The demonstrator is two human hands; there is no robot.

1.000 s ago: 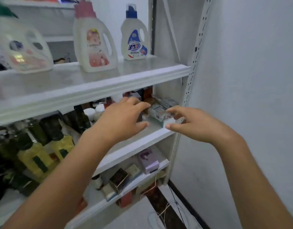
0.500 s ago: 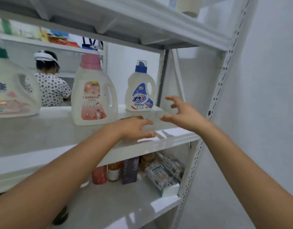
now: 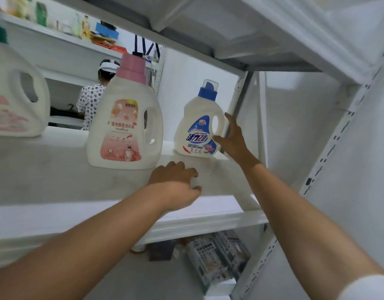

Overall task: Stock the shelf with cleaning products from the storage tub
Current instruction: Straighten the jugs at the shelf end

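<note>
The right hand (image 3: 232,137) has advanced to the blue-cap bottle (image 3: 199,126) at the right rear corner of the shelf (image 3: 56,180). Its fingers are spread at the handle side and not yet clamped. The left hand (image 3: 176,185) rests empty near the front edge, fingers loosely curled. Probable step: repositioning the stocked bottle.

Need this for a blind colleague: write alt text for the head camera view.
A person's right hand reaches the handle side of a blue-capped detergent bottle on a white shelf, fingers spread. The left hand rests on the shelf near a larger pink-capped bottle.
</note>
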